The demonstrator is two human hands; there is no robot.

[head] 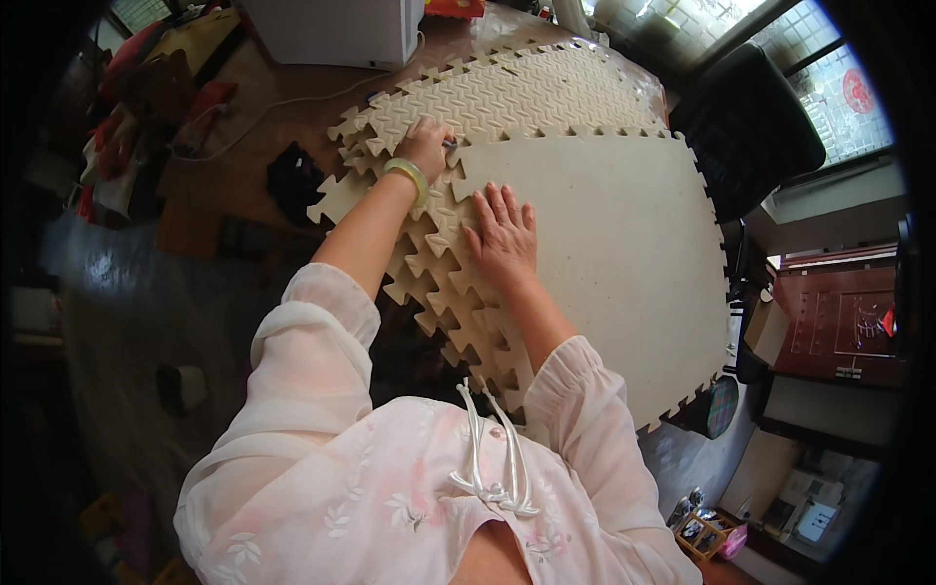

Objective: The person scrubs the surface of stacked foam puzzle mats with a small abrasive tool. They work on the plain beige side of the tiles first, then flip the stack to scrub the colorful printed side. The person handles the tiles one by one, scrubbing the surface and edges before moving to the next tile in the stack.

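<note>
A smooth cream foam puzzle mat (621, 241) with interlocking teeth lies on top of a stack of similar tiles. Flat on its left part rests my right hand (507, 238), fingers slightly spread and holding nothing. My left hand (424, 146), with a pale green bangle (409, 178) at the wrist, is closed around a small dark tool (450, 144) at the smooth mat's upper left corner. Most of that tool is hidden by my fingers, so its kind is unclear. Beneath and beyond it stretches a textured foam mat (512, 95). Toothed edges of several lower tiles (446, 292) fan out below.
A white box (333, 33) stands at the table's far side, with a white cable (292, 100) trailing left. Beside the stack lies a black plastic bag (294, 179). A black chair (753, 131) is at the right, near the windows. Below it stands an open cardboard box (768, 329).
</note>
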